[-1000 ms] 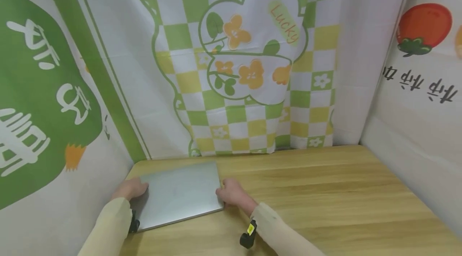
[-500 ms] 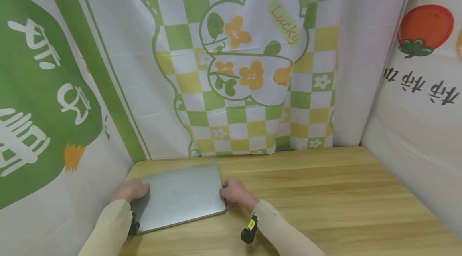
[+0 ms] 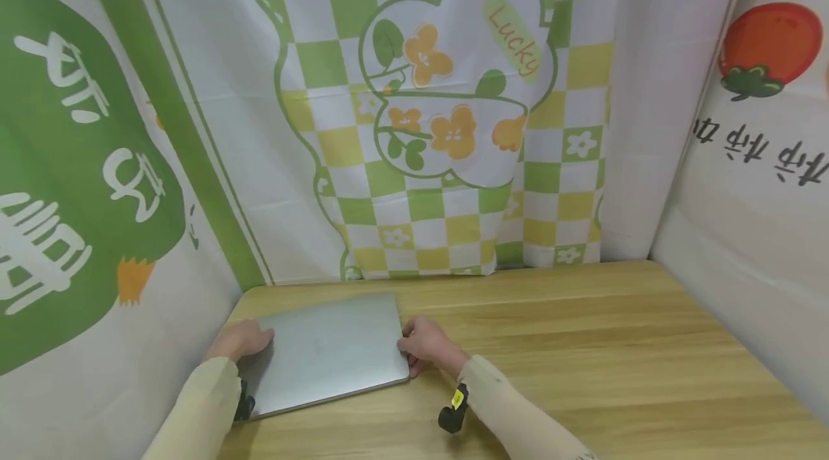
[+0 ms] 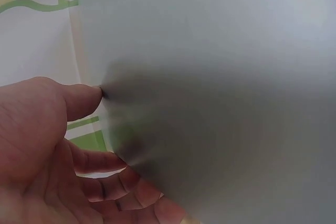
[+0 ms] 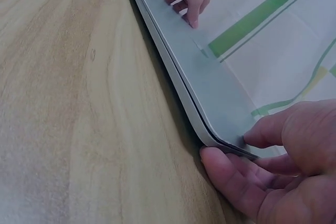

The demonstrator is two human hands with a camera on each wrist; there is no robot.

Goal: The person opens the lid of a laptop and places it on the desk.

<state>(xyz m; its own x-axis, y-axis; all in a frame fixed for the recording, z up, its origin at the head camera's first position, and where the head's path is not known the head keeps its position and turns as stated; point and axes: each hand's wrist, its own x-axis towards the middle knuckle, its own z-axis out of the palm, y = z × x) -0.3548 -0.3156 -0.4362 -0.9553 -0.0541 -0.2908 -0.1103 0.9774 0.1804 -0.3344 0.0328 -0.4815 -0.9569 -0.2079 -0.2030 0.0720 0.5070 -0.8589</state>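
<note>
In the head view, a wooden surface (image 3: 602,352) with pale yellow-brown, streaked grain is enclosed on three sides by printed cloth. The back curtain (image 3: 440,230) is patterned in green, yellow and white checks, with a rounded flower panel (image 3: 453,71) marked "Lucky". On the left hanging (image 3: 58,330), white characters are set on a green patch; on the right hanging (image 3: 732,258), a red-orange fruit (image 3: 771,42) is printed above dark characters. At the left of the surface a closed silver laptop (image 3: 327,352) is seen at a slant, flat and rounded at the corners. Its left edge is gripped by the left hand (image 3: 242,339) and its right edge by the right hand (image 3: 430,343). Cream sleeves (image 3: 518,402) are worn on both arms.

In the left wrist view, the matte grey lid is darkened by a soft shadow. The thumb is held against the edge, and the fingers are bent along it lower down.

In the right wrist view, a corner is pinched, thumb above and fingers below. A thin dark seam is shown along the smooth metal side, with dark shadow beneath.
</note>
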